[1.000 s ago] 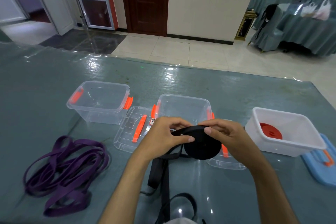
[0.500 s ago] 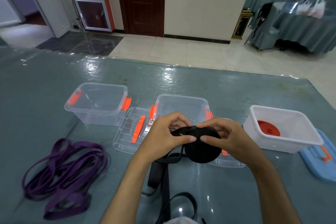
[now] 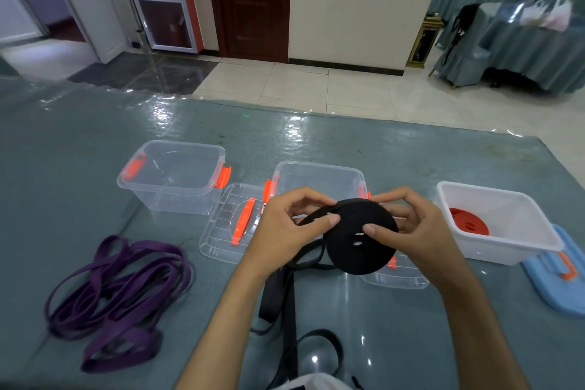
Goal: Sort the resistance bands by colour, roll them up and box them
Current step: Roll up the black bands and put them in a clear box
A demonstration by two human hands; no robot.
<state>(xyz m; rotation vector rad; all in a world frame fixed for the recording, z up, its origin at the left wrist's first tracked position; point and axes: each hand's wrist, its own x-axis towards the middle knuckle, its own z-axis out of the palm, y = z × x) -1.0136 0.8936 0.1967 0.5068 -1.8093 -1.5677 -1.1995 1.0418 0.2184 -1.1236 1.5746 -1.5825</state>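
Two hands are engaged on the black band roll (image 3: 361, 236), held in the air above the table (image 3: 79, 174): the coil is pinched by the right hand (image 3: 418, 228), the incoming strap by the left hand (image 3: 286, 231). Rolling is judged under way, since loose tail (image 3: 286, 307) is left below. Further winding is called for, then placement in the clear box (image 3: 319, 180); purple bands (image 3: 117, 288) lie unrolled at left.

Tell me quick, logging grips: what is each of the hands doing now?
Left hand: pinches the black band at the roll's edge.
Right hand: grips the rolled black band.
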